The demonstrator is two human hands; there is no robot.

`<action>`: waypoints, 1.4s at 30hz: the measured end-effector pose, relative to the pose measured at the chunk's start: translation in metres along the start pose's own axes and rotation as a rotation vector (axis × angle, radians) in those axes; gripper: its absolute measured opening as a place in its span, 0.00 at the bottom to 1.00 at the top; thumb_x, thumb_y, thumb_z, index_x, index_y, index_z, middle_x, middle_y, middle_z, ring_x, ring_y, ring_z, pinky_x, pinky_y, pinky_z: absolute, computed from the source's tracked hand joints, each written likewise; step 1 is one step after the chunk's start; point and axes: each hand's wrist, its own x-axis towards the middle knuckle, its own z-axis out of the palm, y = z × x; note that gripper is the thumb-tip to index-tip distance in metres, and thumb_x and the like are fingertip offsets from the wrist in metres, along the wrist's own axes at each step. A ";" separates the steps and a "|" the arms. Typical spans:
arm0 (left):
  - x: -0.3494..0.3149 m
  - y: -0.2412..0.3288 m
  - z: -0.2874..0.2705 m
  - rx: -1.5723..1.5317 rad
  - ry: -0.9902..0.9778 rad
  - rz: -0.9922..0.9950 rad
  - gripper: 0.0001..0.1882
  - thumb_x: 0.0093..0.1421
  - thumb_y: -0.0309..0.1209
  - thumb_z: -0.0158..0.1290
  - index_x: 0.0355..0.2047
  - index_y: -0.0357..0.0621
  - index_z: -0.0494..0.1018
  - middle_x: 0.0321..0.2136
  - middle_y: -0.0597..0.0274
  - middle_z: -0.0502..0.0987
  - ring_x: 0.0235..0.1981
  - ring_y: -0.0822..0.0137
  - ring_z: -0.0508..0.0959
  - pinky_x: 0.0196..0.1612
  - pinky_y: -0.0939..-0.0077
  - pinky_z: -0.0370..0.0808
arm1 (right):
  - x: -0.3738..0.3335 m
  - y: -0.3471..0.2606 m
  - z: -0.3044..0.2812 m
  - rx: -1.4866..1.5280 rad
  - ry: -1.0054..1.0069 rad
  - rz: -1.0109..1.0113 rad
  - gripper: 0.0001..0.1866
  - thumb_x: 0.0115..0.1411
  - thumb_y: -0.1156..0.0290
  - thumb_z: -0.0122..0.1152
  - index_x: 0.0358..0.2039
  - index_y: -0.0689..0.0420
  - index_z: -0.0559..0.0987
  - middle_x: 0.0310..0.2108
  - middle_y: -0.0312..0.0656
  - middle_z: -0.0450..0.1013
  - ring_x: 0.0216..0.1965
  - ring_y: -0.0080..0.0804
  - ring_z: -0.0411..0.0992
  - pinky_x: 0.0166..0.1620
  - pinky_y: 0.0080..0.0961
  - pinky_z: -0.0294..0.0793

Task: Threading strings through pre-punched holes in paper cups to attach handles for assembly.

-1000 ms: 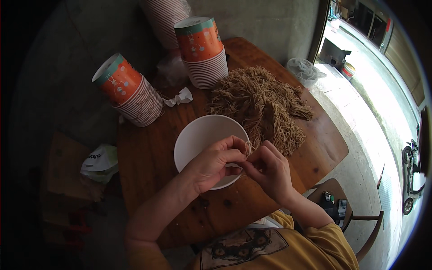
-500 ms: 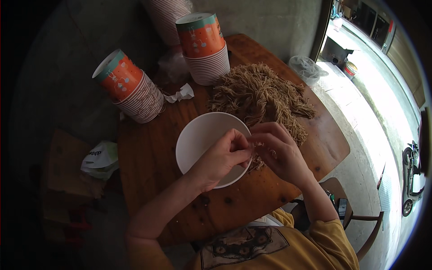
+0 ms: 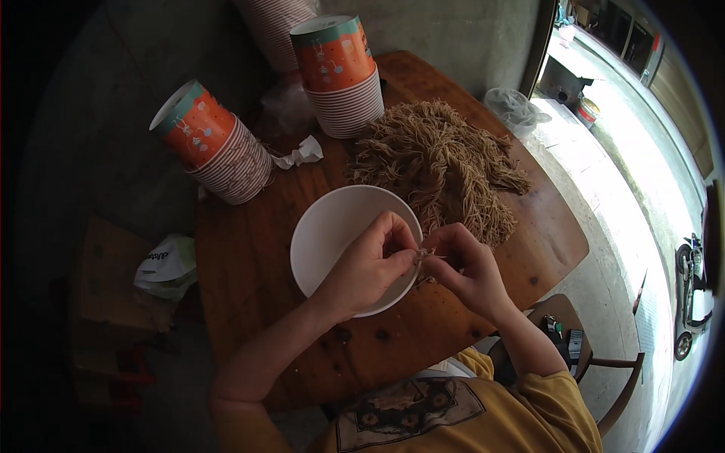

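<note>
A white round tub (image 3: 323, 230) stands open on the brown wooden table, its inside pale and plain. My left hand (image 3: 370, 264) is over its right part, thumb and fingers pinched together. Just beyond the tub's right rim, my right hand (image 3: 470, 270) pinches too, its fingertips close to the left hand's. Between the two sets of fingertips shows a small pale, stringy piece (image 3: 427, 254), too small to name with certainty. Behind my right hand lies a big heap of tan, noodle-like strands (image 3: 438, 155). Part of the tub is hidden by my left hand and forearm.
Two stacks of upturned orange-and-teal paper tubs, a left stack (image 3: 215, 143) and a middle stack (image 3: 340, 75), stand at the table's back. Crumpled white paper (image 3: 300, 153) lies between them. A clear plastic bag (image 3: 515, 112) is beyond the right edge; a wooden chair (image 3: 559, 317) stands right.
My right hand has come down slightly and its fingers have closed near the left fingertips, where the stringy piece now shows. My left hand has hardly moved.
</note>
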 end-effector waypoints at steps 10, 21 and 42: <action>-0.004 0.004 0.001 0.452 0.093 0.238 0.09 0.58 0.17 0.47 0.38 0.40 0.64 0.37 0.63 0.67 0.36 0.73 0.73 0.39 0.79 0.73 | -0.001 -0.004 0.005 -0.289 0.056 -0.098 0.05 0.56 0.75 0.60 0.32 0.60 0.73 0.25 0.36 0.72 0.23 0.18 0.71 0.27 0.18 0.70; 0.000 0.005 0.012 0.655 0.248 0.440 0.10 0.54 0.17 0.51 0.36 0.39 0.66 0.38 0.57 0.64 0.36 0.63 0.74 0.35 0.72 0.76 | -0.001 0.001 0.009 -0.186 0.040 -0.079 0.05 0.57 0.76 0.59 0.32 0.60 0.73 0.23 0.33 0.71 0.23 0.14 0.68 0.27 0.15 0.69; -0.019 0.004 0.018 0.467 0.230 0.143 0.06 0.60 0.23 0.50 0.37 0.36 0.68 0.32 0.60 0.75 0.34 0.73 0.77 0.34 0.78 0.77 | -0.006 0.015 0.017 -0.067 0.160 -0.078 0.05 0.56 0.76 0.60 0.32 0.60 0.73 0.24 0.31 0.71 0.24 0.12 0.66 0.27 0.13 0.66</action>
